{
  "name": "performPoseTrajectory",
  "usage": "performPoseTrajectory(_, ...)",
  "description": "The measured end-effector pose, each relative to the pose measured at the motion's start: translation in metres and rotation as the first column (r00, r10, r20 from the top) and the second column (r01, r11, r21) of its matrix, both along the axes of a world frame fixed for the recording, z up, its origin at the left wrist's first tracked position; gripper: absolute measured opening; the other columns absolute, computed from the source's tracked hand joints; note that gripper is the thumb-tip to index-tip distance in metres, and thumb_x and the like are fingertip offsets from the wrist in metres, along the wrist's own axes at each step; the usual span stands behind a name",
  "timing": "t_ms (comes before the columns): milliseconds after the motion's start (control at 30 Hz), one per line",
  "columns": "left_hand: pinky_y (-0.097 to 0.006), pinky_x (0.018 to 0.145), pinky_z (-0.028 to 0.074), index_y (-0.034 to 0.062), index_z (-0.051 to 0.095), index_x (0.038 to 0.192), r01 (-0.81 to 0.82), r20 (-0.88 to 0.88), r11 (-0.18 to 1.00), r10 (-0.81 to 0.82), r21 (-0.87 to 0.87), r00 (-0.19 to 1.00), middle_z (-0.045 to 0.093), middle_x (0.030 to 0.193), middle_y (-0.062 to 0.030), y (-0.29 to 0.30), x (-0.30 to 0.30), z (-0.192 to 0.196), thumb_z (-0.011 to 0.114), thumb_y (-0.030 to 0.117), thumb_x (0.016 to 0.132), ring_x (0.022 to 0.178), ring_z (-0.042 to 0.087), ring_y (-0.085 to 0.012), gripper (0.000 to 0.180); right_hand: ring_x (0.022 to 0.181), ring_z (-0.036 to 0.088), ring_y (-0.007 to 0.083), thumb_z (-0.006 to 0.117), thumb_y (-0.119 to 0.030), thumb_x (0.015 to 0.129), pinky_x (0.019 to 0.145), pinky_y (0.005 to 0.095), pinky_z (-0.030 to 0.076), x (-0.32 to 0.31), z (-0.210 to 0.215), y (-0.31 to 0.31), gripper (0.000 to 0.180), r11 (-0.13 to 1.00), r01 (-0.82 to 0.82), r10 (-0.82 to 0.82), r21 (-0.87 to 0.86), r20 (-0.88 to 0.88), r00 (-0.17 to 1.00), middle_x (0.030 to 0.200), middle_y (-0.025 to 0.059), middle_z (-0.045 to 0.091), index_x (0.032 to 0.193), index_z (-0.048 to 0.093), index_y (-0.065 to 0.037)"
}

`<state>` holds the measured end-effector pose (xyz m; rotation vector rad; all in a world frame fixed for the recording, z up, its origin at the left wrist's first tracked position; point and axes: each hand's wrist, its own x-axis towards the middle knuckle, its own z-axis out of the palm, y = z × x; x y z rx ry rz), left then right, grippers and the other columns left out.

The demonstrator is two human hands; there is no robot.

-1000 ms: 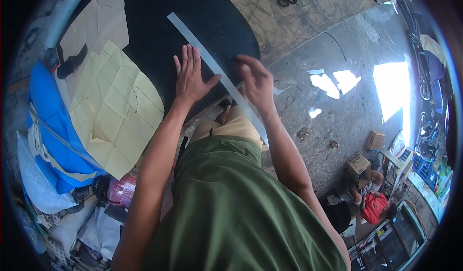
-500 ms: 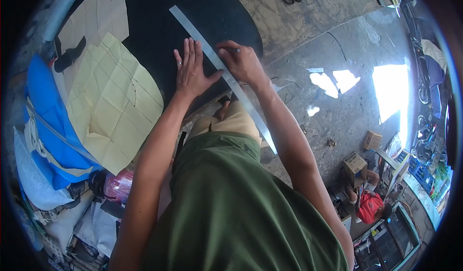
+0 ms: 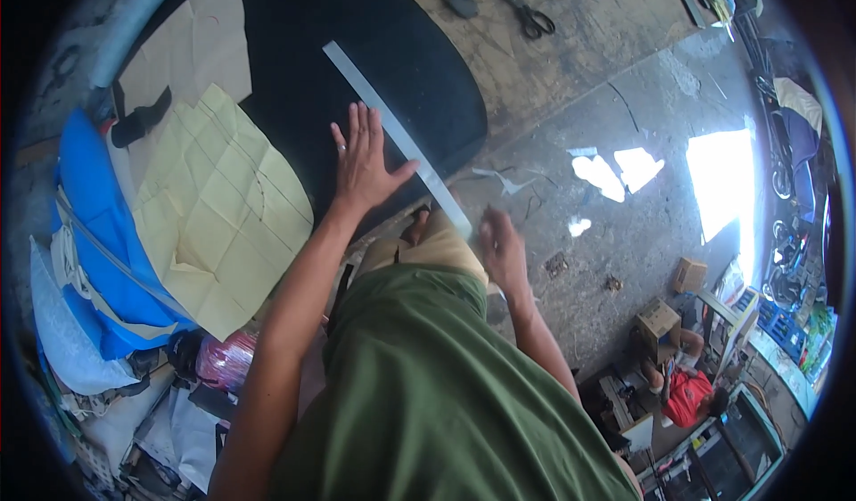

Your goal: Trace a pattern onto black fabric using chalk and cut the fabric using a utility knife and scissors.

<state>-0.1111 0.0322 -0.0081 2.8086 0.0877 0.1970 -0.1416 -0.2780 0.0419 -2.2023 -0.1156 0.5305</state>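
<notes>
My left hand (image 3: 364,167) lies flat with fingers spread on a large piece of black sheet material (image 3: 294,73). Its fingertips and thumb touch a long metal ruler (image 3: 392,131), which runs slantwise across the black sheet and past its near edge toward my legs. Just right of the ruler's near end, my right hand (image 3: 505,250) is off the sheet and smeared by motion. Its fingers seem bent, but whether they hold anything cannot be made out.
Yellowish paper patterns (image 3: 227,207) with drawn lines lie at left, a dark object (image 3: 143,118) on them. Scissors (image 3: 526,15) rest on the worn board beyond. Blue material (image 3: 107,234) is heaped at far left. A person in red (image 3: 685,396) sits at lower right near cardboard boxes (image 3: 658,330).
My right hand has left the ruler's right side, where it held a dark pen-like marker, and moved nearer my body. The left hand stays on the ruler, whose visible length looks shorter.
</notes>
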Motion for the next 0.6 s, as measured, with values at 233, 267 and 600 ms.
performPoseTrajectory(233,-0.077,0.123,0.006,-0.0120,0.020,0.163,-0.036,-0.049,0.996,0.032,-0.077,0.998,0.026,0.167,-0.0397,0.011,0.031,0.022,0.062,0.058,0.097,0.160,0.016,-0.0545,0.105,0.081,0.063,0.0324,0.073,-0.005,0.088,0.075,0.0445,0.054,0.002,0.025,0.021,0.044,0.997,-0.080,0.077,0.020,0.125,0.989,0.101,0.0147,0.061,0.131,0.062,-0.004)
performPoseTrajectory(267,-0.076,0.123,0.006,-0.0117,0.020,0.163,-0.046,-0.024,0.994,0.044,-0.101,0.999,0.026,0.167,-0.0397,0.021,0.046,0.024,0.061,0.057,0.098,0.160,0.016,-0.0544,0.103,0.082,0.063,0.0325,0.074,-0.004,0.087,0.075,0.0444,0.054,0.012,0.029,0.030,0.047,0.997,-0.073,0.068,0.027,0.156,0.985,0.104,0.0149,0.060,0.132,0.062,-0.005)
performPoseTrajectory(600,-0.075,0.124,0.012,-0.0081,0.018,0.166,-0.066,0.041,0.998,0.065,0.023,0.997,0.025,0.169,-0.0358,0.109,0.166,-0.016,0.053,0.053,0.106,0.160,0.019,-0.0526,0.092,0.098,0.061,0.0334,0.076,-0.004,0.081,0.085,0.0422,0.050,0.120,0.000,0.099,0.056,0.993,-0.110,0.122,-0.053,0.462,0.879,0.119,0.0121,0.059,0.135,0.064,-0.012)
